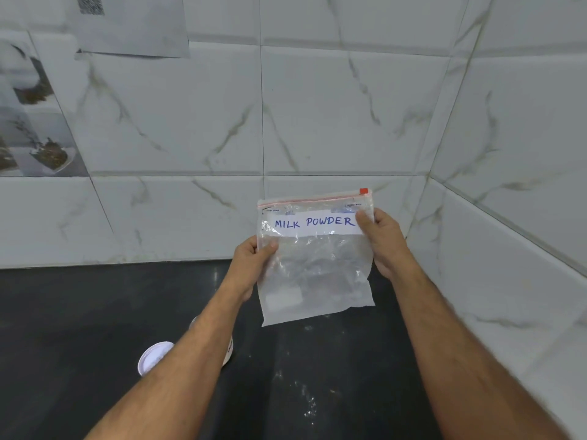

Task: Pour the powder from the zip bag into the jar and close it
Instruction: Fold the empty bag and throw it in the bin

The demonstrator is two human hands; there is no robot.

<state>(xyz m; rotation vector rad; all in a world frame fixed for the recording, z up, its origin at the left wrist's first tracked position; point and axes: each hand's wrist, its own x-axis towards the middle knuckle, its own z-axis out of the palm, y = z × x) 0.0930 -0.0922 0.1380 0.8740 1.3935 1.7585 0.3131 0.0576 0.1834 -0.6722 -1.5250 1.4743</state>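
White marble-veined wall tiles [317, 115] rise behind a black counter [79, 312], where specks of white powder [306, 404] lie scattered. Held upright above the counter, a clear plastic zip bag [314, 268] carries a white label [313, 222] handwritten in blue: "MILK POWDER"; a red slider [364, 191] sits at the right end of its zip. A little white powder shows in the bag's lower left corner. At the bag's left edge the left hand [251, 265] pinches it, thumb in front. On the right edge, the right hand [386, 242] pinches beside the label. Near the left forearm a white round lid [152, 355] lies on the counter; beside it a jar [229, 349] is mostly hidden by the arm.
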